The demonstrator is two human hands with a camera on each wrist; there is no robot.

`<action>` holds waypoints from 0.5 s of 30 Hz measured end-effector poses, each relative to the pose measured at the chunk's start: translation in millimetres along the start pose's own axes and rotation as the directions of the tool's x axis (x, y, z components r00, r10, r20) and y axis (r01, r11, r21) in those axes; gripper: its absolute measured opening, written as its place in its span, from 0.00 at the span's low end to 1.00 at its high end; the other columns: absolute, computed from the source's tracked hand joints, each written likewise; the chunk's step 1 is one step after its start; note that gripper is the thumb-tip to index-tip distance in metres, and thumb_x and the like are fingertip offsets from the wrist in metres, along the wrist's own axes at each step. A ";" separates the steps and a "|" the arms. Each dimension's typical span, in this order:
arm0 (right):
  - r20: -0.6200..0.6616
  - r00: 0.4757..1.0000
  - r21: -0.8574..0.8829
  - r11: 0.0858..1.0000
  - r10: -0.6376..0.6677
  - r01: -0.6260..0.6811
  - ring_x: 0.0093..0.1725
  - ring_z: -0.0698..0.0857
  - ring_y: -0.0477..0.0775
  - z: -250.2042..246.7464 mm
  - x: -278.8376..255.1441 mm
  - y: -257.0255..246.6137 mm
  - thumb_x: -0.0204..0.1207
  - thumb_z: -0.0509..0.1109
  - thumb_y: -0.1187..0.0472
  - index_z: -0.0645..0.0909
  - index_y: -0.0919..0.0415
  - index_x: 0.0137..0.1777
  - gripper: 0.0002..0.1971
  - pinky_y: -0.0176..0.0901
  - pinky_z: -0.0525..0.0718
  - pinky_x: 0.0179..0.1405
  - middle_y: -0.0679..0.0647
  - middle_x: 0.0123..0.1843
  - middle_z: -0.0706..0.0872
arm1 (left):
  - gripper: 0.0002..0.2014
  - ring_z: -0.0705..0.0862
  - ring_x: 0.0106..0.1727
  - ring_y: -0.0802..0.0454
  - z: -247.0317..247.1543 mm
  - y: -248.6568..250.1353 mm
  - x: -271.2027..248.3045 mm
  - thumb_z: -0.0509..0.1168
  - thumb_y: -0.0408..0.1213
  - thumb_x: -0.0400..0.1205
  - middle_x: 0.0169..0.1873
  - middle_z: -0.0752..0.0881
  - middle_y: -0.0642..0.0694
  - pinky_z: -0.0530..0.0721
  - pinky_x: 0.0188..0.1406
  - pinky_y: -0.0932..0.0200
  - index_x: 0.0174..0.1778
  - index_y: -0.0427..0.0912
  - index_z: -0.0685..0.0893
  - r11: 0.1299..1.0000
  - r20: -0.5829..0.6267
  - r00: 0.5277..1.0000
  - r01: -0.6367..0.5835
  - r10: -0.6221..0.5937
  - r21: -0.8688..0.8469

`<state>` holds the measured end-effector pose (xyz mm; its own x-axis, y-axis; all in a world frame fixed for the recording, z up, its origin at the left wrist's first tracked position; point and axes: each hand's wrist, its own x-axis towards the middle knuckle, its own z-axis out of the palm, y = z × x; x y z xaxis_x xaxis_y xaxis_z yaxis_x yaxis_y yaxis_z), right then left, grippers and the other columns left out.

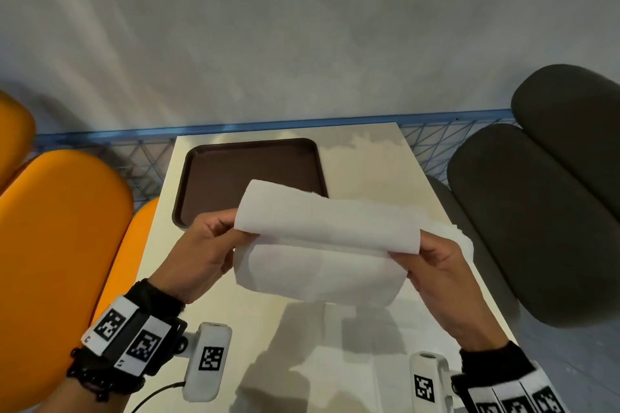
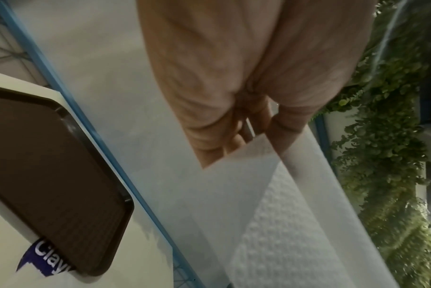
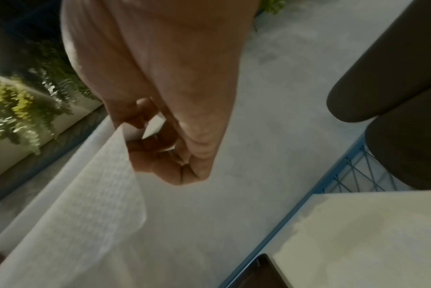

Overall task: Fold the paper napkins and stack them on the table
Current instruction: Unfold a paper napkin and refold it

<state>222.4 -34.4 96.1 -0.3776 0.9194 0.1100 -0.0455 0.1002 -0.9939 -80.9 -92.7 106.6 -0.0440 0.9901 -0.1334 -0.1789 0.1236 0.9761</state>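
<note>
White embossed paper is pinched between the fingers (image 2: 236,134) and thumb of the left hand (image 1: 198,251) at one end and of the right hand (image 1: 443,268) at the other, so the napkin (image 1: 322,245) hangs doubled over in the air above the middle of the pale table (image 1: 369,161). Beyond it a brown tray (image 1: 214,174) lies at the table's far left corner, with orange seats (image 1: 60,228) off the left edge and dark grey seats (image 1: 536,211) off the right.

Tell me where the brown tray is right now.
In the head view, the brown tray lies on the table's far left part, just beyond the left hand and partly behind the held napkin.
</note>
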 end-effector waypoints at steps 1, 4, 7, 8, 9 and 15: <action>0.002 0.997 -0.045 0.996 -0.072 0.072 0.45 0.90 0.44 0.9 -2.1 -1.1 0.79 0.70 0.72 0.93 0.56 0.53 0.14 0.33 0.85 0.46 0.47 0.45 0.93 | 0.21 0.89 0.52 0.43 -3.3 -1.0 0.9 0.79 0.56 0.65 0.55 0.91 0.43 0.89 0.45 0.55 0.52 0.51 0.94 1.000 -0.019 1.000 0.004 -0.005 -0.030; 0.062 0.971 -0.182 0.954 -0.233 0.240 0.50 0.90 0.52 1.7 -8.5 1.7 0.72 0.66 0.81 0.91 0.48 0.49 0.25 0.37 0.85 0.47 0.47 0.49 0.91 | 0.15 0.84 0.53 0.34 -11.4 -0.8 1.2 0.68 0.45 0.71 0.51 0.90 0.37 0.87 0.45 0.48 0.44 0.40 0.94 0.971 -0.036 0.998 0.034 -0.044 -0.238; 0.122 0.963 -0.235 0.936 -0.240 0.263 0.57 0.89 0.55 -1.1 -17.7 0.0 0.66 0.59 0.81 0.93 0.50 0.39 0.27 0.37 0.83 0.51 0.47 0.56 0.91 | 0.28 0.83 0.49 0.37 -11.1 11.0 0.0 0.76 0.63 0.67 0.45 0.89 0.35 0.83 0.45 0.49 0.43 0.37 0.92 0.978 -0.015 1.000 -0.016 0.013 -0.208; 0.150 0.962 -0.266 0.928 -0.227 0.260 0.59 0.88 0.55 -2.8 -21.2 -1.7 0.66 0.60 0.81 0.93 0.51 0.38 0.26 0.38 0.82 0.53 0.47 0.59 0.90 | 0.29 0.86 0.46 0.41 -9.0 16.7 -1.5 0.75 0.66 0.67 0.43 0.89 0.38 0.84 0.43 0.53 0.42 0.40 0.93 0.995 -0.003 0.998 -0.065 0.065 -0.073; 0.170 0.961 -0.291 0.921 -0.216 0.258 0.60 0.88 0.56 -4.4 -24.1 -3.6 0.66 0.60 0.80 0.93 0.50 0.38 0.26 0.39 0.82 0.55 0.46 0.63 0.90 | 0.24 0.87 0.44 0.46 -5.7 22.7 -4.1 0.75 0.65 0.68 0.41 0.90 0.42 0.86 0.41 0.56 0.40 0.45 0.93 0.987 0.019 0.991 -0.130 0.129 0.097; 0.109 0.958 -0.627 0.730 -0.264 0.273 0.67 0.83 0.49 3.7 -19.9 -19.7 0.75 0.70 0.53 0.86 0.44 0.52 0.08 0.56 0.82 0.62 0.40 0.66 0.84 | 0.06 0.88 0.51 0.59 10.7 34.4 -20.8 0.71 0.46 0.81 0.50 0.88 0.62 0.86 0.45 0.68 0.53 0.56 0.87 0.592 0.284 0.901 -0.430 0.327 0.682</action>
<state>227.4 -56.1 113.5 -0.4509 0.8129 0.3686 0.4435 0.5624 -0.6978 -75.6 -108.3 144.8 0.1812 0.9518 0.2476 0.5832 -0.3067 0.7522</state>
